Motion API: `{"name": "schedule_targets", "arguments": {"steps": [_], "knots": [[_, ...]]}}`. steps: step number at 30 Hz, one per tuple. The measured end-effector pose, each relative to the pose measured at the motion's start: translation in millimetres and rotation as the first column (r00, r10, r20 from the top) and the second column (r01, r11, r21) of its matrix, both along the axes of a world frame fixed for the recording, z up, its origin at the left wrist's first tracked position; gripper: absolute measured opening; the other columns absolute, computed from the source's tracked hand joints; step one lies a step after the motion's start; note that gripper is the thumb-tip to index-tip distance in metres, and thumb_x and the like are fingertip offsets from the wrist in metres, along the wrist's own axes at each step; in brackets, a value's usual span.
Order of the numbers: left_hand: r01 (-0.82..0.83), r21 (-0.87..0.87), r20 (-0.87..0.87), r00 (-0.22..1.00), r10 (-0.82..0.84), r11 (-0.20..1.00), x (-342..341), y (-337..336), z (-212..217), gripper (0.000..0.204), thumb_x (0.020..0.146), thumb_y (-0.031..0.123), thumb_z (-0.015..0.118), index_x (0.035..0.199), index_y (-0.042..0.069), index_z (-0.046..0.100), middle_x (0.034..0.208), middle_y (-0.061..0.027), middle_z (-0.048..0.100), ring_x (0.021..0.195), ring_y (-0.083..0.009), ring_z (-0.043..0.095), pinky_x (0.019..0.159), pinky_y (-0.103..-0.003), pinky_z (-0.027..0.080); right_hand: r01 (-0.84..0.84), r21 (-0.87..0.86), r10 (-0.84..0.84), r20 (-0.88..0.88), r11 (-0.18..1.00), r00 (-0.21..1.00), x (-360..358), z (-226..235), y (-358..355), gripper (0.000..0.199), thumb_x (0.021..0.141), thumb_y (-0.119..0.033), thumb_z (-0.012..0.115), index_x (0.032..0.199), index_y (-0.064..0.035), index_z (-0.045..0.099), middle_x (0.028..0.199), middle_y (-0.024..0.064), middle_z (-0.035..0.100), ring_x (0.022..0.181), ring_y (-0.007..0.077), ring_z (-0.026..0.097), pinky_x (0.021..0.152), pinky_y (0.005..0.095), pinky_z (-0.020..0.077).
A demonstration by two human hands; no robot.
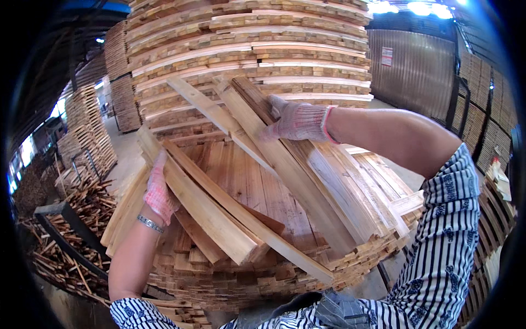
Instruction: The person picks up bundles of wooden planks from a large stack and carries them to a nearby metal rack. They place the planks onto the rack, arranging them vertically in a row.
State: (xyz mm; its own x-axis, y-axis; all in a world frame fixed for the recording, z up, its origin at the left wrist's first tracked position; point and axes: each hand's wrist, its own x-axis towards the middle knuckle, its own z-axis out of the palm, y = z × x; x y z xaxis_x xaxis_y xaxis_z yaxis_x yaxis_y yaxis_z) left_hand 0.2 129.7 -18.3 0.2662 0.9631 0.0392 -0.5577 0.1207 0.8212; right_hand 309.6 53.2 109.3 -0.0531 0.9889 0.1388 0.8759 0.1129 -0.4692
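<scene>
My left hand (158,191), in a pale glove, is closed on the outer side of several light wooden boards (204,204) that slant toward me. Its thumb lies along their upper edge, while the other fingers are mostly hidden. Farther right, my right hand (300,120), in a knitted glove, is wrapped over more wooden planks (287,178) near their far end. A thinner strip (203,104) lies slanted just left of those planks. Beneath both bundles is a pile of flat boards (241,172), with other boards lying crooked along its left and right sides.
A tall stack of layered boards (252,52) stands right behind the pile. Scrap wood (71,247) is heaped at the left, beside a dark metal frame (66,219). Farther back are more lumber stacks (90,129) and a large corrugated panel (413,74).
</scene>
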Motion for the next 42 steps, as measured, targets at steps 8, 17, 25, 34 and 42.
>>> {"name": "schedule_targets", "arguments": {"steps": [8, 17, 25, 34, 42], "knots": [[-0.044, 0.042, -0.057, 0.997, 0.046, 0.998, 2, -5, -4, 0.074, 0.087, 0.058, 0.063, 0.139, 0.009, 0.045, 0.129, -0.0132, 0.057, 0.115, -0.0290, 0.058, 0.100, -0.044, 0.049, 0.031, -0.049, -0.043, -0.269, 0.998, 0.962, 118, -16, -31, 0.095, 0.080, -0.028, 0.075, 0.154, -0.0057, 0.021, 0.141, 0.0201, 0.049, 0.125, 0.0257, 0.053, 0.106, 0.0354, 0.0422], [-0.014, 0.162, -0.152, 0.988, 0.039, 0.987, -23, -1, -8, 0.074, 0.094, 0.058, 0.052, 0.148, 0.010, 0.037, 0.146, -0.0120, 0.045, 0.130, -0.0283, 0.046, 0.110, -0.040, 0.040, 0.188, -0.026, -0.157, 0.448, 0.982, 0.880, 175, -101, -40, 0.064, 0.082, -0.029, 0.062, 0.139, -0.0100, 0.041, 0.108, 0.0235, 0.066, 0.101, 0.0373, 0.065, 0.086, 0.0451, 0.0514], [-0.080, 0.065, -0.190, 0.978, 0.091, 0.995, 2, -11, -1, 0.077, 0.092, 0.062, 0.051, 0.151, 0.014, 0.035, 0.150, -0.0088, 0.041, 0.134, -0.0280, 0.043, 0.112, -0.040, 0.037, 0.347, -0.107, -0.284, 0.378, 0.932, 0.881, 251, -88, -67, 0.059, 0.085, -0.030, 0.058, 0.140, -0.0119, 0.046, 0.116, 0.0205, 0.066, 0.106, 0.0370, 0.063, 0.092, 0.0464, 0.0488], [-0.022, 0.100, -0.149, 0.988, 0.037, 0.995, 0, -8, -5, 0.071, 0.092, 0.057, 0.057, 0.147, 0.014, 0.042, 0.146, -0.0073, 0.046, 0.128, -0.0284, 0.047, 0.108, -0.040, 0.041, 0.358, -0.114, -0.306, 0.323, 0.927, 0.895, 236, -128, -46, 0.056, 0.089, -0.031, 0.048, 0.141, -0.0095, 0.046, 0.125, 0.0268, 0.060, 0.118, 0.0397, 0.057, 0.102, 0.0455, 0.0449], [-0.018, 0.144, -0.114, 0.993, 0.035, 0.989, -13, -3, -2, 0.067, 0.095, 0.051, 0.055, 0.146, 0.011, 0.040, 0.139, -0.0105, 0.052, 0.121, -0.0262, 0.055, 0.105, -0.038, 0.045, 0.129, 0.013, -0.128, 0.261, 0.992, 0.957, 257, -140, -62, 0.056, 0.097, -0.053, 0.047, 0.136, -0.0140, 0.050, 0.133, 0.0218, 0.052, 0.124, 0.0321, 0.051, 0.106, 0.0414, 0.0396]]}}
